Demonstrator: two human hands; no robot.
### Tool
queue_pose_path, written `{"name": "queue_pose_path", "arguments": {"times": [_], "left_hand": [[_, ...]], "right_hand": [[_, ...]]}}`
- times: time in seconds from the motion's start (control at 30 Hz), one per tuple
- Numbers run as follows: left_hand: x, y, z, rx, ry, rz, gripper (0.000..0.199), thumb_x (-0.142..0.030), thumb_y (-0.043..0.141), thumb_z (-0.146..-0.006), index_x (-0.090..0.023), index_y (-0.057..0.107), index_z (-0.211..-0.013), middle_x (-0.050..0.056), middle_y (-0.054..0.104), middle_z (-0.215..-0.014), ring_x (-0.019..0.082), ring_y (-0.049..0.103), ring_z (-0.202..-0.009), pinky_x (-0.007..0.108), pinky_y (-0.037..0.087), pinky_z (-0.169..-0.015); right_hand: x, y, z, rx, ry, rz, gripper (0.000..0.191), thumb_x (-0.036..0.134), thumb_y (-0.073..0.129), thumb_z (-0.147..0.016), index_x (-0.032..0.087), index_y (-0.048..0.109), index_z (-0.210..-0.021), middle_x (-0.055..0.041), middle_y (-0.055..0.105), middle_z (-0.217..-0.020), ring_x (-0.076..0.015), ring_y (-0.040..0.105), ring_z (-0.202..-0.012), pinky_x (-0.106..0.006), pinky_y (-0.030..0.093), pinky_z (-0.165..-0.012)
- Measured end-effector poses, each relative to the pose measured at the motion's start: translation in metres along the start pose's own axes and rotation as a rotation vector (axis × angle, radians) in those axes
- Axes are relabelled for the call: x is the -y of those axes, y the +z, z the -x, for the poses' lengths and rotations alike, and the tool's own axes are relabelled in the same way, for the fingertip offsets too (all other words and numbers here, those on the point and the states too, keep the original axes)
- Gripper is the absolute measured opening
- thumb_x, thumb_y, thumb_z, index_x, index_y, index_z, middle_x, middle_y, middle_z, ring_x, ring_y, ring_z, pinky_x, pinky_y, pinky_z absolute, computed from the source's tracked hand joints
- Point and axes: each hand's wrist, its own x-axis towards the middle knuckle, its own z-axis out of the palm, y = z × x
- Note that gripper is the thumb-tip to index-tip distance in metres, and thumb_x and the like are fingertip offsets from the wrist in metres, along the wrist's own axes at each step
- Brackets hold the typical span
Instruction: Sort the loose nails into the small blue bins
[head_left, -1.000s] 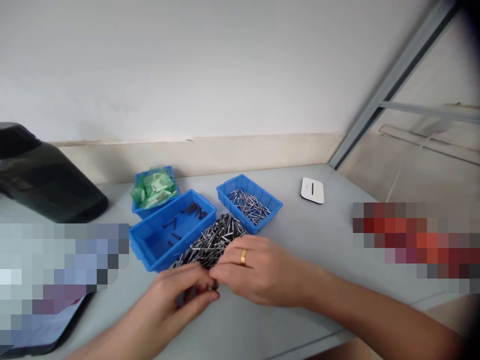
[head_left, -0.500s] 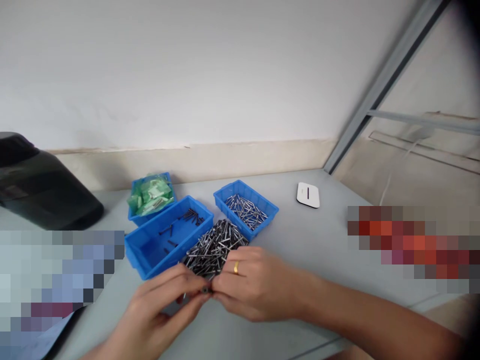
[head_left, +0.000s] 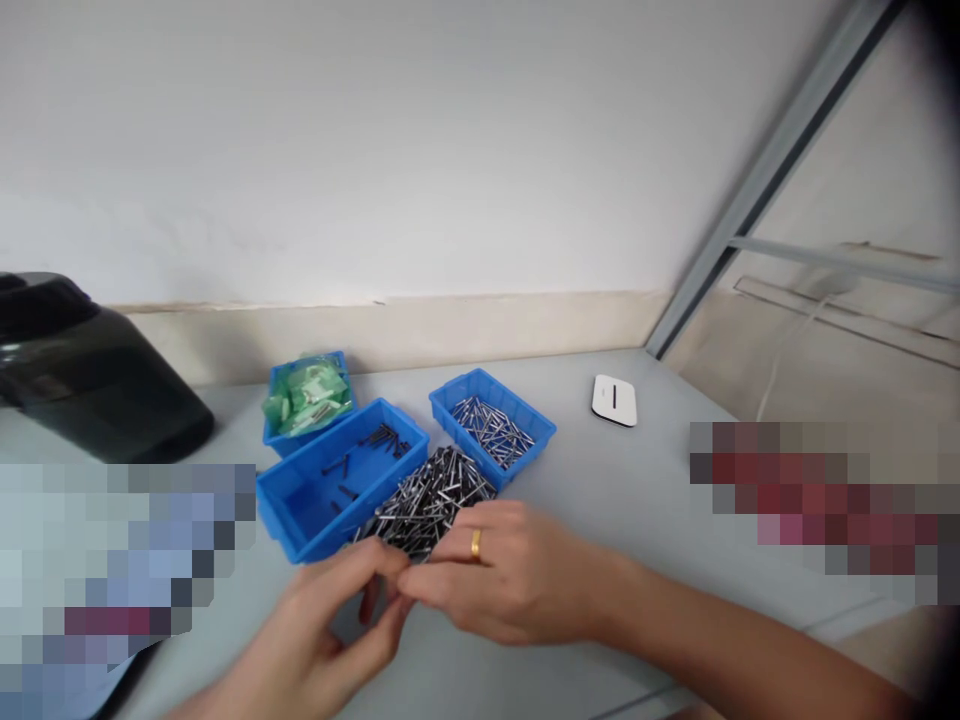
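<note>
My left hand [head_left: 337,615] is closed in a pinch, its thumb and forefinger meeting my right fingertips. My right hand [head_left: 514,580], with a gold ring [head_left: 476,545], is closed too, its thumb and forefinger pressed together at the same spot. Whatever lies between the fingertips is hidden by the fingers. Just beyond both hands is a heap of slim dark and silver metal pins [head_left: 431,500] on the grey table. Left of the heap, a long blue bin [head_left: 300,515] holds several dark screw-like pieces [head_left: 386,437]. Behind it, another blue bin [head_left: 541,438] holds many silver pins [head_left: 495,430].
At the back left stands a blue bin [head_left: 274,425] with a green plastic bag [head_left: 311,390] of small pieces. A large dark bottle [head_left: 112,370] is at far left. A small white device [head_left: 614,400] lies right of the bins. A grey metal frame [head_left: 697,245] rises at right.
A small dark piece with a round end showed at my left fingertips before; now it is out of sight. My right fingers have shifted left over my left fingertips. The view has tilted slightly.
</note>
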Motion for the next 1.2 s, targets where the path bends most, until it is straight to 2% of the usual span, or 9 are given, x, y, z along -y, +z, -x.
{"name": "queue_pose_path", "arguments": {"times": [0.23,0.4,0.5,0.7,0.83,0.97,1.2], "left_hand": [[0.000,-0.003,-0.003,0.019,0.001,0.032,0.010,-0.022,0.049,-0.086,-0.020,0.059,-0.083,-0.003,0.060,-0.067,0.009,0.057,-0.059,0.015,0.047,-0.056],[0.003,-0.004,-0.003,-0.040,-0.046,0.082,0.013,-0.026,0.051,-0.086,-0.021,0.060,-0.094,-0.002,0.064,-0.070,0.010,0.061,-0.063,0.016,0.050,-0.059],[0.006,-0.004,-0.004,-0.040,-0.083,0.090,0.014,-0.027,0.051,-0.086,-0.021,0.062,-0.091,-0.001,0.065,-0.072,0.011,0.062,-0.065,0.016,0.050,-0.058],[0.002,-0.005,-0.005,0.015,-0.104,0.186,0.012,-0.027,0.054,-0.084,-0.020,0.063,-0.080,-0.001,0.064,-0.069,0.011,0.060,-0.063,0.016,0.049,-0.059],[0.001,-0.005,-0.004,0.075,-0.090,0.269,0.015,-0.025,0.054,-0.084,-0.019,0.061,-0.073,0.000,0.063,-0.069,0.011,0.059,-0.066,0.017,0.049,-0.061],[0.000,-0.002,-0.002,0.122,-0.036,0.225,0.014,-0.022,0.052,-0.086,-0.019,0.059,-0.074,-0.001,0.062,-0.069,0.010,0.058,-0.066,0.017,0.047,-0.062],[-0.004,0.000,-0.006,0.124,-0.059,0.222,0.015,-0.022,0.048,-0.088,-0.019,0.059,-0.079,0.002,0.066,-0.082,0.011,0.062,-0.073,0.018,0.051,-0.067]], "right_hand": [[-0.003,0.002,0.001,0.006,-0.006,0.044,0.010,0.021,0.046,-0.090,0.018,0.056,-0.090,0.0010,0.057,-0.069,-0.0109,0.049,-0.064,-0.024,0.035,-0.058],[-0.007,-0.003,0.000,-0.039,0.026,0.072,0.011,0.023,0.047,-0.090,0.017,0.056,-0.089,0.0004,0.057,-0.068,-0.0115,0.050,-0.066,-0.025,0.037,-0.062],[-0.009,-0.005,0.001,-0.046,0.041,0.080,0.011,0.023,0.047,-0.091,0.016,0.056,-0.089,0.0001,0.057,-0.068,-0.0118,0.051,-0.066,-0.025,0.038,-0.063],[-0.002,-0.002,-0.001,-0.044,0.014,0.015,0.015,0.025,0.045,-0.092,0.017,0.057,-0.087,0.0012,0.056,-0.066,-0.0112,0.048,-0.063,-0.024,0.035,-0.060],[0.003,0.001,-0.002,-0.033,0.016,-0.003,0.021,0.027,0.044,-0.093,0.018,0.055,-0.077,0.0021,0.054,-0.062,-0.0107,0.046,-0.061,-0.025,0.034,-0.059],[0.004,0.005,-0.001,-0.002,-0.015,0.022,0.025,0.027,0.045,-0.092,0.018,0.050,-0.068,0.0028,0.051,-0.060,-0.0109,0.043,-0.059,-0.026,0.031,-0.057],[0.002,0.003,-0.001,-0.014,0.032,0.038,0.024,0.031,0.046,-0.092,0.018,0.053,-0.073,0.0025,0.051,-0.060,-0.0115,0.044,-0.059,-0.026,0.030,-0.055]]}}
